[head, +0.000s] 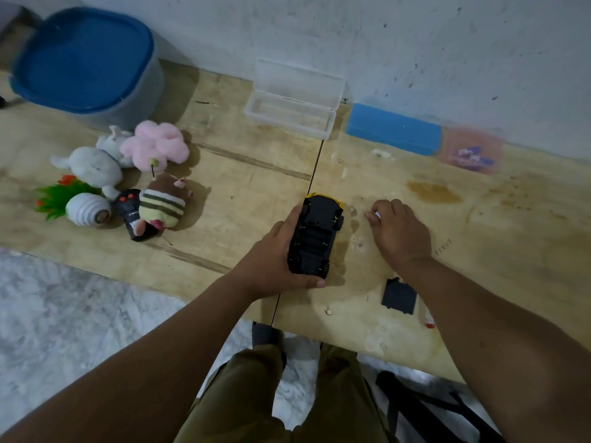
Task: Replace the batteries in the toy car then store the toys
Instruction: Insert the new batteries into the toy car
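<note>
Centrally, the upturned toy car is gripped steady by the left hand while something small and white, probably a battery, is pinched by the right hand fingers.

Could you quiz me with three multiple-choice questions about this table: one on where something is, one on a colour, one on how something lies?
1. Where is the clear plastic case?
A. by the wall
B. on the floor
C. under the car

2. What colour is the bin lid?
A. red
B. blue
C. green

3. How does the toy car lie?
A. on its wheels
B. standing on its nose
C. belly up

Answers: 1 A, it sits at the table's far edge. 2 B, the lid is plainly blue. 3 C, its black underside faces up in the left hand.
</note>
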